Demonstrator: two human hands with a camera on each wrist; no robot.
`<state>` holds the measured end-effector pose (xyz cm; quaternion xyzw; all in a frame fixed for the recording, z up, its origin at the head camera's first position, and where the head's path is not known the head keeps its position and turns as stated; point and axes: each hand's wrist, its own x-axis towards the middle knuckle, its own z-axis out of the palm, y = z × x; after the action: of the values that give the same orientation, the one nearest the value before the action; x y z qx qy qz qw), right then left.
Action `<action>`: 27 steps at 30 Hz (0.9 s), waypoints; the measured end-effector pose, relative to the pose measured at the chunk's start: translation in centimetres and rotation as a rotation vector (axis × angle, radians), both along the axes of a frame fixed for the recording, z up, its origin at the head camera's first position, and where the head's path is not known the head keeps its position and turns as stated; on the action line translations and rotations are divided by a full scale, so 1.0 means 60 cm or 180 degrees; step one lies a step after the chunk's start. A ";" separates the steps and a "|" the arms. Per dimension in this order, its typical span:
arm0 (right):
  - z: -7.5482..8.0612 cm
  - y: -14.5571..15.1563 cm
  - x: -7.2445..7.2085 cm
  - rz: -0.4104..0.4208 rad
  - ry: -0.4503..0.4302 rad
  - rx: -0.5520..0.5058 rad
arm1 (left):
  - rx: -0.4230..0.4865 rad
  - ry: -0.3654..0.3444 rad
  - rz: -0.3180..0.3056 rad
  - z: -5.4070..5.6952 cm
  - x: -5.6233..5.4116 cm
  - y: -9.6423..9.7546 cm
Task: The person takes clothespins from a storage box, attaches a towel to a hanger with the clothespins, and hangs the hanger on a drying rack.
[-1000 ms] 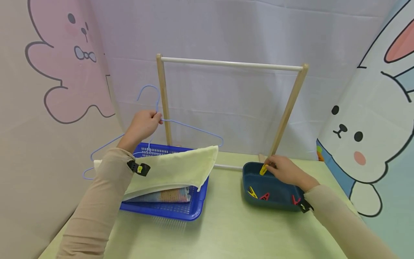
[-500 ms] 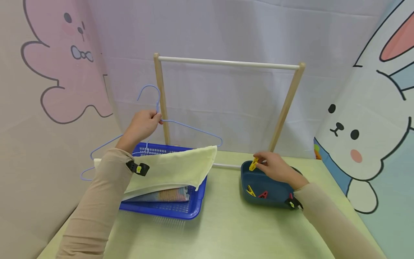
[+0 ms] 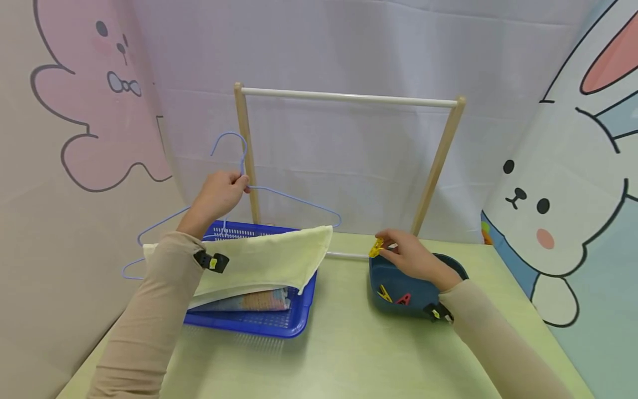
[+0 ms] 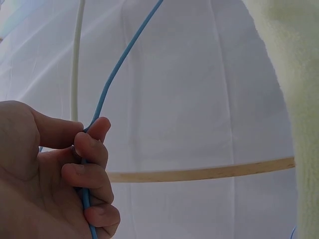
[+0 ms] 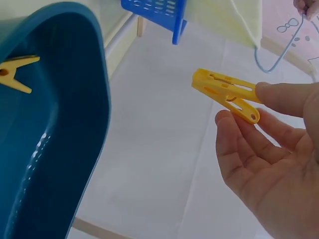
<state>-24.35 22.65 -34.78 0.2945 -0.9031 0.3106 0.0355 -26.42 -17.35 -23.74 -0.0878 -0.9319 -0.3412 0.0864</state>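
My left hand (image 3: 219,194) grips a blue wire clothes hanger (image 3: 294,197) just below its hook; in the left wrist view the fingers curl round the blue wire (image 4: 115,69). A pale yellow towel (image 3: 264,255) hangs over the hanger's lower part, above a blue basket (image 3: 299,324). My right hand (image 3: 411,256) pinches a yellow clothespin (image 3: 376,247) between thumb and fingers, over the left rim of a dark teal bin (image 3: 374,288). The right wrist view shows the clothespin (image 5: 227,92) by its handle ends, its tip pointing away from the hand.
Inside the bin lie another yellow clothespin (image 3: 384,293) and a red clothespin (image 3: 404,299). Folded patterned cloth (image 3: 259,301) is in the basket, beneath the towel. Behind stands a rack with wooden posts (image 3: 438,163) and a white top bar (image 3: 349,97).
My right hand has lifted the yellow clothespin out of the bin and carried it left to its rim. The left hand with the hanger has stayed nearly still.
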 end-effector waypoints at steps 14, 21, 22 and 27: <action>0.013 -0.031 0.003 0.0129 0.0227 -0.0056 | -0.0067 -0.0045 0.0006 -0.007 0.006 0.002; 0.021 -0.046 0.002 0.0167 0.0411 -0.0057 | -0.0079 0.0019 0.0032 -0.011 0.004 0.002; 0.022 -0.048 0.002 0.0165 0.0458 -0.0038 | -0.0084 0.0024 0.0033 -0.011 0.003 0.002; 0.024 -0.059 0.001 0.0173 0.0677 0.0020 | -0.0089 0.0020 0.0032 -0.011 0.002 0.002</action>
<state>-24.28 19.12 -33.35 0.3503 -0.8868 0.2757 0.1218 -26.28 -17.23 -24.41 -0.0854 -0.9367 -0.3275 0.0899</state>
